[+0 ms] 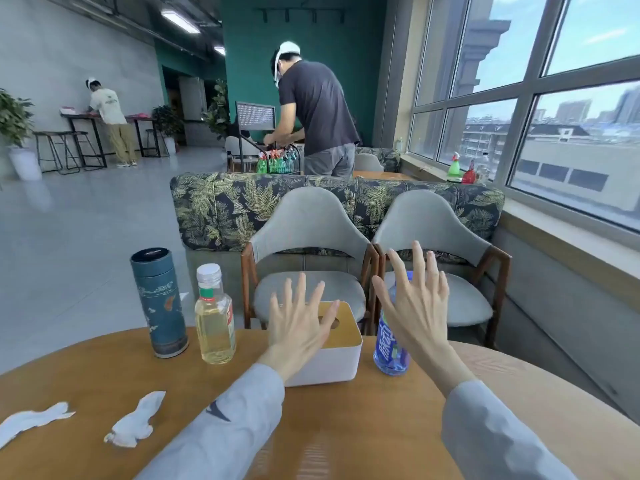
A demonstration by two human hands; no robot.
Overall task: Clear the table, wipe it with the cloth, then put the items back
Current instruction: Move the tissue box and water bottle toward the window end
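On the round wooden table (346,420) stand a teal cylindrical flask (159,303), a clear bottle of yellow liquid (214,320), a white tissue box with a yellow lid (337,358) and a blue drink bottle (389,351). Two crumpled white tissues lie at the near left, one tissue (136,422) closer to the centre, the other tissue (33,420) near the edge. My left hand (299,327) hovers open, fingers spread, in front of the tissue box. My right hand (414,306) is open too, raised in front of the blue bottle and hiding most of it. I see no cloth.
Two grey chairs (308,237) stand across the table, a leaf-patterned sofa (221,206) behind them. A person in a dark shirt (318,112) bends over a cart of spray bottles. Another person (110,116) stands at a far bar table. Windows run along the right.
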